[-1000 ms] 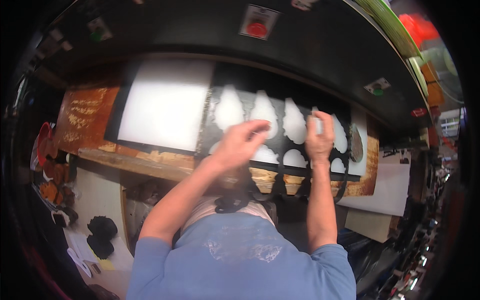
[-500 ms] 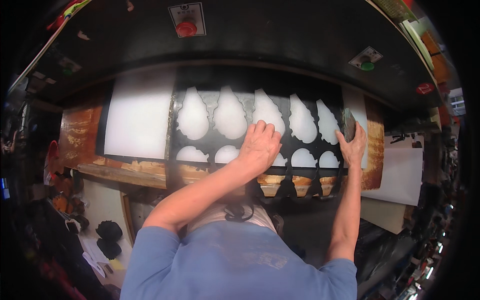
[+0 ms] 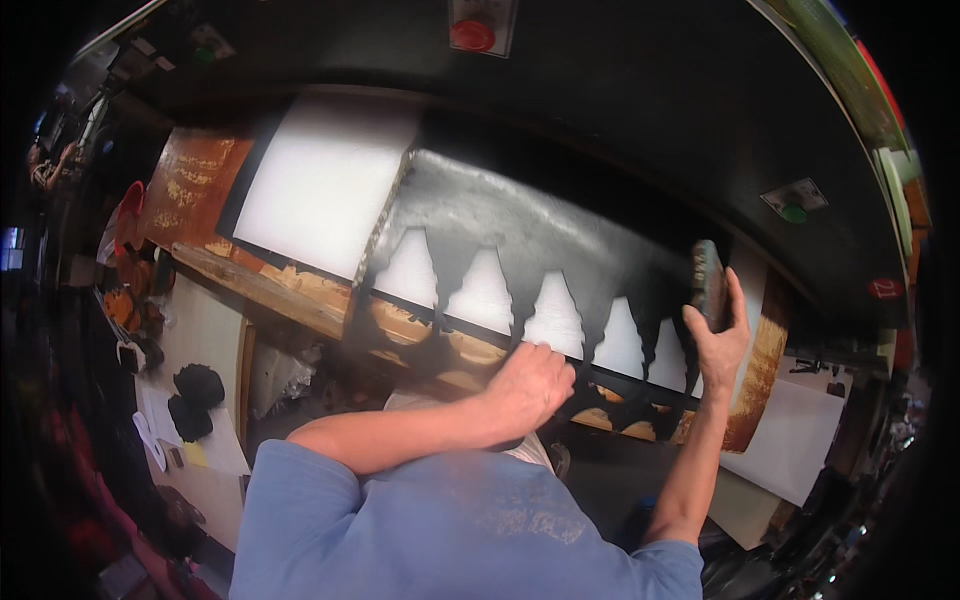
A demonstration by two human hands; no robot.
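A black sheet [image 3: 470,200] with rows of scalloped, teardrop-like cutouts lies across a white board [image 3: 555,310], which shows through the holes. Its near part hangs over the bench's front edge toward my body. My left hand [image 3: 532,388] is closed on the sheet close to that edge, with the fingertips partly hidden. On the right, my right hand [image 3: 722,340] grips a dark, narrow block [image 3: 708,285] with a worn, mottled edge between thumb and fingers. The block is held upright by the sheet's right end; its exact kind does not show.
Above the bench stretches a dark machine beam [image 3: 620,110] with a red button [image 3: 473,37] and a green button [image 3: 794,213]. A bare white board [image 3: 320,190] lies left. Worn wooden edging [image 3: 265,290] runs along the front. Black pieces [image 3: 198,395] rest on a lower-left table.
The black sheet has slid toward my body with my left hand, so more plain sheet shows behind the cutouts. My right hand has raised the block. The view has tilted.
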